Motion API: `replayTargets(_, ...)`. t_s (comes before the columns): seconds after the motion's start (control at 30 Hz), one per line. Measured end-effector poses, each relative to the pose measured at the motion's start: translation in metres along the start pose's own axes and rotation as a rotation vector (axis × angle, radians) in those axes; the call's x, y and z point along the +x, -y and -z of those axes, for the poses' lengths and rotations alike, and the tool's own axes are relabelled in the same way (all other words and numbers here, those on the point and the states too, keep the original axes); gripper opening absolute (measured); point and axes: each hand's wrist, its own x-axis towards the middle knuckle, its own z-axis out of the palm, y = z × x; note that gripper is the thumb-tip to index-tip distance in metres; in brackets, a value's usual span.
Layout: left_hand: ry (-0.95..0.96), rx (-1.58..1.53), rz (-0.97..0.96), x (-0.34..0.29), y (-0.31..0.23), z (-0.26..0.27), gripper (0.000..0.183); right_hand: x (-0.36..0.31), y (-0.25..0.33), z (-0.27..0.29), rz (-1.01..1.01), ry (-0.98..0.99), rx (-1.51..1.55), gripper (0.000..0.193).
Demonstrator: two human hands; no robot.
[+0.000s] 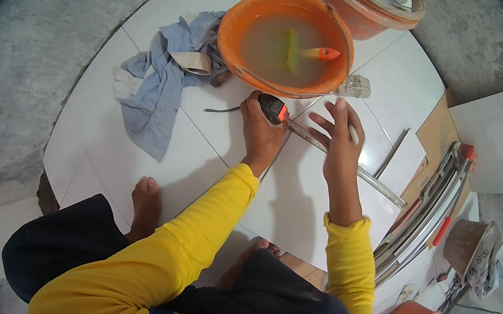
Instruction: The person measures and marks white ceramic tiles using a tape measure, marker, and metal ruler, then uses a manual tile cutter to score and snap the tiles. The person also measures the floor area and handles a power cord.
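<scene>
Two yellow sleeves [189,232] reach over glossy white floor tiles [104,155]. The left hand [261,134] grips a black-and-orange tape measure [272,108], just on the near side of a round orange plastic basin [232,35] of murky water [261,43]. To its right, the right hand [345,141], fingers loosely spread, holds a slim white stick [353,135] between them. One long grey bar [382,187] runs rightward past that hand. Left of the basin lies a crumpled blue-grey cloth [155,98].

Your left hand [260,138] covers part of the tape measure [271,108], and up top, the view clips the far bucket [356,17]!
</scene>
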Motion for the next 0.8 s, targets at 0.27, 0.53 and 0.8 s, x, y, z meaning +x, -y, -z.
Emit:
replayTargets(0.27, 0.053, 0.068, 0.015, 0.006, 0.002, 0.002, 0.088, -0.058, -0.064, 0.216, 0.629, -0.808, -0.986, 0.032)
replayTargets(0.53, 0.112, 0.065, 0.092, 0.002, -0.005, 0.005, 0.085, -0.075, -0.065, 0.266, 0.358, -0.912, -0.942, 0.031)
replayTargets(0.8, 0.067, 0.098, 0.022, 0.005, 0.015, 0.000, 0.082, -0.062, -0.069, 0.271, 0.389, -0.909, -0.794, 0.022)
